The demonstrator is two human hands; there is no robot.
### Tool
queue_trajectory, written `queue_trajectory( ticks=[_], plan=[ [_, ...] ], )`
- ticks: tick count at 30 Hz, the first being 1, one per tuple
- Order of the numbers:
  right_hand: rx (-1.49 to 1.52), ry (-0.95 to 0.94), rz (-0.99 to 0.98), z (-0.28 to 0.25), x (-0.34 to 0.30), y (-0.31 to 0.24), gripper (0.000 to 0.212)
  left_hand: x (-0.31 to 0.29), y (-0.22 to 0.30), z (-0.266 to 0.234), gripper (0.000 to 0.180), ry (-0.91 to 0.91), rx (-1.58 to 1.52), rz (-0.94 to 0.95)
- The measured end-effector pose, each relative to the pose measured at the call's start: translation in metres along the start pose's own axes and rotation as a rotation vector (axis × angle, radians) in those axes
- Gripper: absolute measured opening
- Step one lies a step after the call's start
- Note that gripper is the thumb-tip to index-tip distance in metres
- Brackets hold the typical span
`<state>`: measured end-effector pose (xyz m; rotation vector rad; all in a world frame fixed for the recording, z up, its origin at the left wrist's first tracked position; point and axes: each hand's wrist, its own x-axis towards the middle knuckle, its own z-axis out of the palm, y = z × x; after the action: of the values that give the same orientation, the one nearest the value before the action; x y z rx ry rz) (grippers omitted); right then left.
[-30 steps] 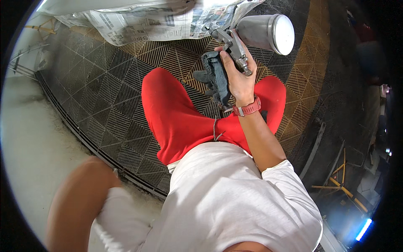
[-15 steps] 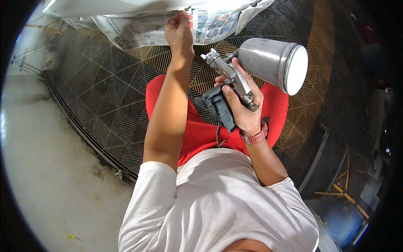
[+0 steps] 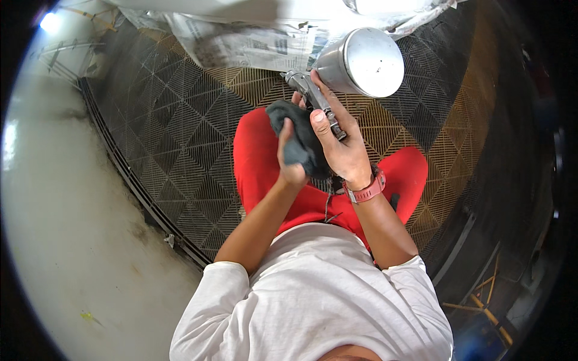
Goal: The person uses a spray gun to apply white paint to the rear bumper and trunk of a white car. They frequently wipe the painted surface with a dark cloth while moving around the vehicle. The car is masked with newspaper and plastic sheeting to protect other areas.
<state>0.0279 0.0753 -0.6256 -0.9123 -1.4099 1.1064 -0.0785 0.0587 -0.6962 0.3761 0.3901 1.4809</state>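
Note:
My right hand [image 3: 343, 138] is wrapped round the metal handle of a spray gun [image 3: 314, 99], whose silver cup [image 3: 370, 63] tilts up and to the right with its round lid toward me. A dark grey cloth [image 3: 304, 147] bunches beside the gun's handle, below its nozzle end. Around the cloth's left side my left hand [image 3: 290, 157] is closed, the thumb lying over it. Part of the gun's grip and trigger is hidden by the cloth and my right fingers.
Ahead, newspaper sheets [image 3: 253, 45] hang beneath a white panel [image 3: 241, 9]. Ribbed floor tiles [image 3: 174, 138] lie under my red-trousered legs, with a dark edge strip and pale concrete [image 3: 72, 240] at left. A yellow-legged stand [image 3: 490, 310] is at lower right.
My left hand has come back from the newspaper edge and taken hold of the grey cloth. The spray gun has shifted up and left, its cup lid turned more toward me.

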Motion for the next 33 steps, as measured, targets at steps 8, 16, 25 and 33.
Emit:
queue_trajectory(
  ticks=[8,16,25,33],
  plan=[
    [0.144,0.026,0.092,-0.005,-0.01,-0.01,0.078,0.074,0.105,-0.024,0.061,0.087,-0.115,0.163],
    [-0.048,0.143,0.145,-0.004,-0.023,-0.032,0.109,0.179,0.159,0.003,0.06,0.313,0.016,0.564],
    [0.027,0.242,0.115,0.005,-0.034,-0.056,0.115,0.219,0.064,0.061,0.091,0.275,0.768,0.951],
    [0.159,0.225,0.073,-0.001,-0.031,-0.065,0.122,0.224,0.109,0.077,0.084,0.367,1.607,1.418]
  ],
)
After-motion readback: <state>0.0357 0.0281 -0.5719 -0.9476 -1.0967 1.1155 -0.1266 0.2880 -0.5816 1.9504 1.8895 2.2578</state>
